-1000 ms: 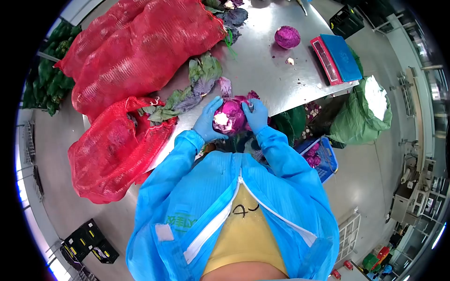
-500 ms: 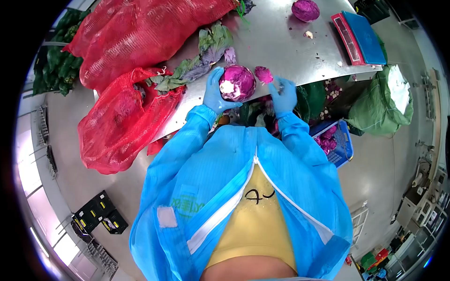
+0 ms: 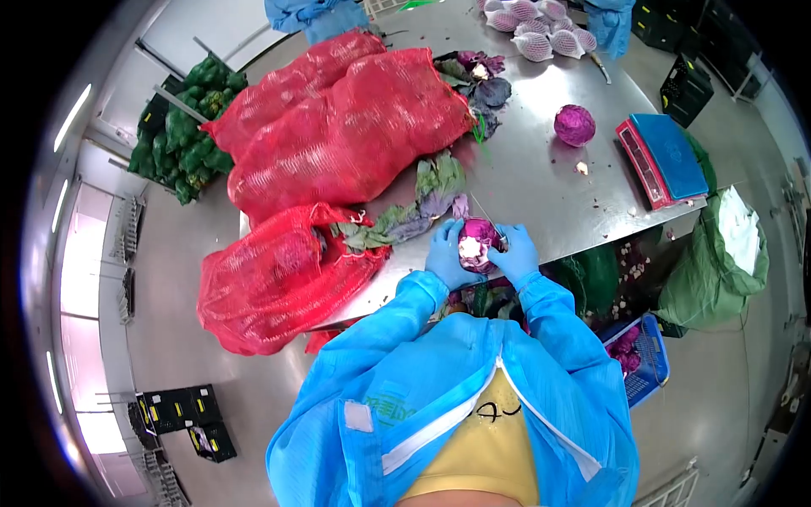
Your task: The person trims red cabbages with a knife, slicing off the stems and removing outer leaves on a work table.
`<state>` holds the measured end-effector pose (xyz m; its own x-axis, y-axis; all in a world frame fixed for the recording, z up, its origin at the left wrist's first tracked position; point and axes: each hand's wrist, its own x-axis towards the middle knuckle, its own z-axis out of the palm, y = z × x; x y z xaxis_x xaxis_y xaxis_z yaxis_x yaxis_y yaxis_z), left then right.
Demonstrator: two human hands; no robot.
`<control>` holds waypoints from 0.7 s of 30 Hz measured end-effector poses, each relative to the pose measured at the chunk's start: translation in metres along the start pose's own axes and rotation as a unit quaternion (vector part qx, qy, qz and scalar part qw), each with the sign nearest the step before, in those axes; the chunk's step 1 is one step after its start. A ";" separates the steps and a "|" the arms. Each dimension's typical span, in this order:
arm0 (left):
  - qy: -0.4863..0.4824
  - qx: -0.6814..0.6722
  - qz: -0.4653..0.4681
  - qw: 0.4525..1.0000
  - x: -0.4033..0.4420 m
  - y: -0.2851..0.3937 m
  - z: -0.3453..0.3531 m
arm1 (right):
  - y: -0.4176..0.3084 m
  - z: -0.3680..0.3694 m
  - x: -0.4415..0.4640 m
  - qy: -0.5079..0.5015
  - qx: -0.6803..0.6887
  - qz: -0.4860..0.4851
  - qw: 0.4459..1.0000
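Observation:
A red cabbage (image 3: pixel 478 246) with a pale cut stem end sits between my gloved hands at the near edge of the metal table. My left hand (image 3: pixel 449 258) is wrapped round its left side. On the other side, the fingers of my right hand (image 3: pixel 516 255) press against the cabbage. A thin line rises beside the cabbage near those fingers; I cannot make out what it is. Loose outer leaves (image 3: pixel 408 215) lie just beyond my left hand. Farther off on the tabletop rests another trimmed red cabbage (image 3: pixel 574 125).
Red mesh sacks (image 3: pixel 355 127) fill the table's left side, and an opened sack (image 3: pixel 283 283) hangs at its edge. A blue-and-red scale (image 3: pixel 663 160) stands right. Below are a blue basket (image 3: pixel 648 359) and green sack (image 3: pixel 714 262). Net-wrapped produce (image 3: pixel 545 32) lies near blue-sleeved people opposite.
My right hand has come in from apart to touch the cabbage. The loose purple piece beside it no longer shows. The view has tilted up, revealing more of the table's far side.

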<state>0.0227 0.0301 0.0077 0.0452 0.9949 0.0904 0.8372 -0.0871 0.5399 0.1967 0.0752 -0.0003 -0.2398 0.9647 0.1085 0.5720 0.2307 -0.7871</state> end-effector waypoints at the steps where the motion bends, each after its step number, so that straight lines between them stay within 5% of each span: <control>1: -0.010 0.010 0.005 1.000 0.003 0.002 -0.002 | -0.004 -0.006 0.002 -0.030 -0.026 0.033 0.999; 6: -0.076 0.006 -0.015 0.997 0.014 0.005 -0.016 | 0.006 -0.007 0.008 -0.014 -0.094 0.015 0.995; 9: -0.048 0.016 0.048 0.998 0.010 -0.010 -0.010 | 0.027 0.007 0.008 0.021 0.112 -0.015 0.993; 13: -0.056 -0.007 0.099 0.993 0.012 -0.028 -0.010 | 0.034 0.024 0.010 0.017 0.196 -0.023 0.980; 16: -0.096 -0.026 0.087 0.991 0.019 -0.032 -0.018 | 0.030 0.028 0.006 0.003 0.352 0.099 0.931; 21: -0.128 -0.076 0.133 0.980 0.036 -0.043 -0.025 | 0.017 0.022 0.005 0.006 0.470 0.164 0.867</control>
<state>-0.0254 0.0680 0.0083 0.4027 0.9144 0.0418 0.6870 -0.3321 0.6463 0.1880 0.0813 -0.0269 -0.1742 0.9613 -0.2135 -0.2850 -0.2568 -0.9235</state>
